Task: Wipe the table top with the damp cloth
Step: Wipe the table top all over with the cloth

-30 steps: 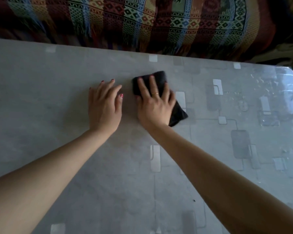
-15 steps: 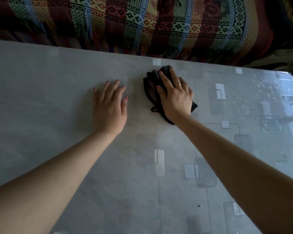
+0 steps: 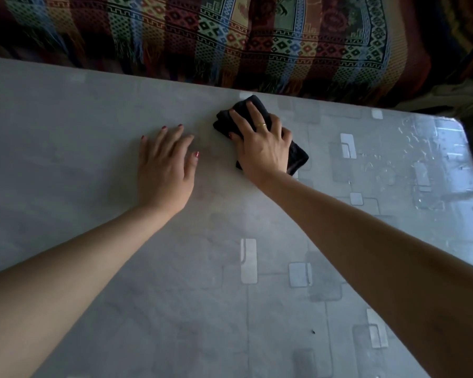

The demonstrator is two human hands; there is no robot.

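A dark cloth [image 3: 298,156] lies folded on the grey table top [image 3: 66,159] near its far edge. My right hand [image 3: 260,143] lies flat on the cloth with its fingers spread, pressing it down and covering most of it. My left hand [image 3: 165,165] rests flat on the bare table, palm down, a short way left of the cloth and not touching it.
A striped, patterned blanket [image 3: 230,39] hangs just beyond the table's far edge. The table's right end [image 3: 432,159] is glossy with droplets and reflections, and its rounded corner sits at the upper right. Pale square patterns mark the surface.
My right hand has pushed the cloth away from me, toward the table's far edge, and slightly right. My left hand has stayed flat in place.
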